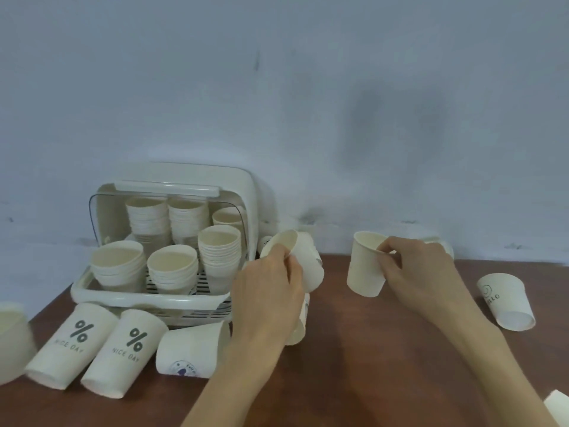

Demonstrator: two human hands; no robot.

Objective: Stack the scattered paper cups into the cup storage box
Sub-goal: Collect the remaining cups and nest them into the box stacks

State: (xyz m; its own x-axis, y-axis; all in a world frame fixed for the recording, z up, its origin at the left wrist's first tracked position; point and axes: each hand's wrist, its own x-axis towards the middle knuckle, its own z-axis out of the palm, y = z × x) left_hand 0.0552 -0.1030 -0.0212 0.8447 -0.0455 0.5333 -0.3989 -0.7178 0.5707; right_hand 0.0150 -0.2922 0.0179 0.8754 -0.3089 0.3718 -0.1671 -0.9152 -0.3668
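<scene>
The left hand (271, 291) pinches the rim of a tilted paper cup (303, 260) just right of the cup storage box (147, 298), nearer it than the right hand (421, 269), whose grip pinches an upright plain paper cup (366, 269) well clear above the surface (385, 349).

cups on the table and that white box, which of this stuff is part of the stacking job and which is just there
Part of the job:
- cup storage box, holding several stacks
- cup pinched by the left hand
- cup pinched by the right hand
- two "NICE DAY" cups lying on their sides
- cup with a blue mark
- loose cup at the right

Just there:
- brown table
- pale wall
</scene>
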